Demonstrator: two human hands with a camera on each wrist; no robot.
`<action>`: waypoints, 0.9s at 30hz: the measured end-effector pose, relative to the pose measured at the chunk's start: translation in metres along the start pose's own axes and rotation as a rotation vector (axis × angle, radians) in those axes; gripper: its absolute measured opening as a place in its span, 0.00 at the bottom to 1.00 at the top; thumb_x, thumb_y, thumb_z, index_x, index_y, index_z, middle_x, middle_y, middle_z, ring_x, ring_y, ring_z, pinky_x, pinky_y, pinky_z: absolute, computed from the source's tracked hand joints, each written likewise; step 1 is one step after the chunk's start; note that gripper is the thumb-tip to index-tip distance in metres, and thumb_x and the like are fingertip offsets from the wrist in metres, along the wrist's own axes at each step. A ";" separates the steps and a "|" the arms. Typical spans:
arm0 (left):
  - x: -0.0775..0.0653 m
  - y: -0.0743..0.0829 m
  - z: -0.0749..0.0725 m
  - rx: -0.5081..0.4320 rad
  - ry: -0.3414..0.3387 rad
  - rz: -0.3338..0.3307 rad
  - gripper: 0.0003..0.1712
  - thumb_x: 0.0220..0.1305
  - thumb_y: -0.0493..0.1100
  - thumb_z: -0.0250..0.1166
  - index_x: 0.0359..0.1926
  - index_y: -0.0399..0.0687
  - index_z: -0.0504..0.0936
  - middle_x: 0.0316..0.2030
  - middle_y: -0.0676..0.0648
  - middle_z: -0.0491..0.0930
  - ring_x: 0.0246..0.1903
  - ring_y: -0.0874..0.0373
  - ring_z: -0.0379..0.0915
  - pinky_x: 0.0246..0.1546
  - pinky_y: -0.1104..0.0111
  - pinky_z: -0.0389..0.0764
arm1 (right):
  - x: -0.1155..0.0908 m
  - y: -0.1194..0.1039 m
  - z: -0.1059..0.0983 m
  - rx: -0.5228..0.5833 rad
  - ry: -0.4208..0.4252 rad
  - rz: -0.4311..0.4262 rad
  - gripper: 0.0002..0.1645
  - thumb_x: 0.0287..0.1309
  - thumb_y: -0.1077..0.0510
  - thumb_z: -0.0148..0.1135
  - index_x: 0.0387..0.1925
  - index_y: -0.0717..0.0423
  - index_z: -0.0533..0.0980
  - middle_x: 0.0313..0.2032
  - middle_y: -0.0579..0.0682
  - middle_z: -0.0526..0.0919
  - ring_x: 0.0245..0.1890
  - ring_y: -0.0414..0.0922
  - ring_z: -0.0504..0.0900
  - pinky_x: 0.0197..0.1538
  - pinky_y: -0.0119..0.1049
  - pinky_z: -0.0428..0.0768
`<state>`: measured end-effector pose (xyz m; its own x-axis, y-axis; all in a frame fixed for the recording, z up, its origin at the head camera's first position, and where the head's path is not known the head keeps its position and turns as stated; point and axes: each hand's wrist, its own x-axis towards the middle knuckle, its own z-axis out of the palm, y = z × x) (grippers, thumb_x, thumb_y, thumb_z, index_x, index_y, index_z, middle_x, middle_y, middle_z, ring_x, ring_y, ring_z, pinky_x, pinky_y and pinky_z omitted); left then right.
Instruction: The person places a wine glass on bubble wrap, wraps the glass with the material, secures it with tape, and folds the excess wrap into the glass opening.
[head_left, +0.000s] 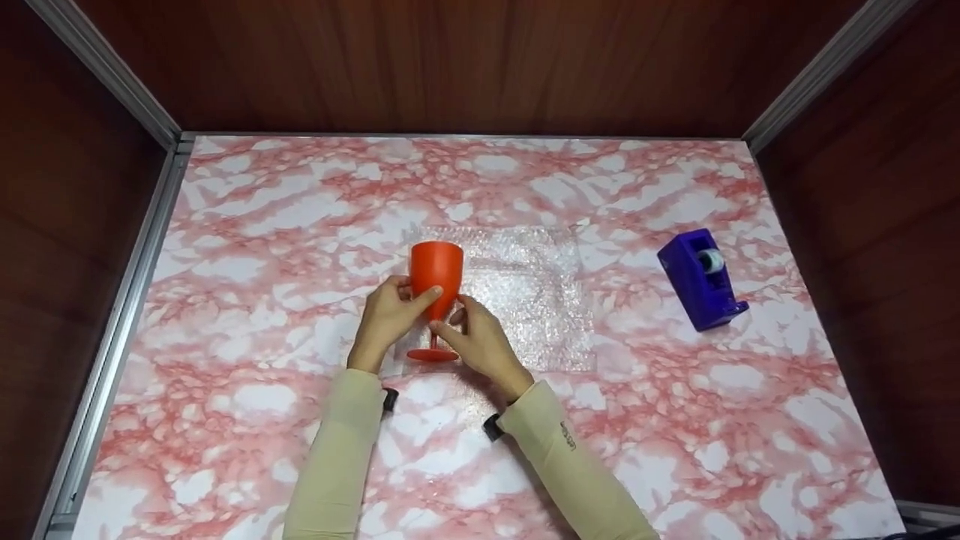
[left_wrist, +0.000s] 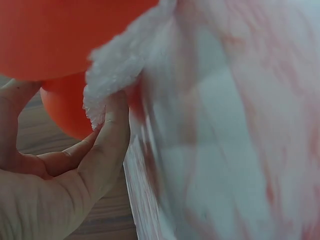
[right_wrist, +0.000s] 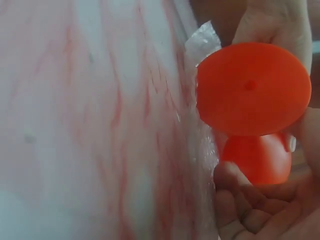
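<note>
An orange plastic goblet (head_left: 436, 264) lies over the left part of a sheet of clear bubble wrap (head_left: 536, 315), its rim toward the back and its round foot (right_wrist: 252, 100) toward the person. My left hand (head_left: 386, 315) grips the bowl from the left, thumb across its front. From the right, my right hand (head_left: 484, 341) holds the goblet around the lower bowl and stem, with some fingers hidden behind it. An edge of the bubble wrap (left_wrist: 117, 62) shows by the left fingertips in the left wrist view.
A purple tape dispenser (head_left: 697, 285) with a roll of tape stands at the right of the red-and-white marbled table (head_left: 300, 187). Dark wood-grain panels (head_left: 465, 67) and metal rails (head_left: 112, 292) border the table at the back and sides.
</note>
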<state>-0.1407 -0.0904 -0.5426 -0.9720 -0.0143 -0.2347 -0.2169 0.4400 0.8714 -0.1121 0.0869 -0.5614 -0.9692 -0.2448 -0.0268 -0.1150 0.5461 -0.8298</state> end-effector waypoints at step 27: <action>-0.005 0.020 0.017 0.234 0.066 0.076 0.39 0.63 0.60 0.69 0.56 0.27 0.74 0.40 0.38 0.73 0.38 0.45 0.72 0.41 0.56 0.76 | 0.001 0.010 -0.039 -0.255 -0.180 -0.189 0.43 0.75 0.46 0.52 0.80 0.50 0.46 0.77 0.59 0.49 0.71 0.57 0.60 0.70 0.50 0.62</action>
<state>-0.1383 -0.0666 -0.5315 -0.9901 -0.0285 -0.1372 -0.1237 0.6377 0.7603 -0.1224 0.1238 -0.5478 -0.8743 -0.4853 -0.0025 -0.3613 0.6544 -0.6642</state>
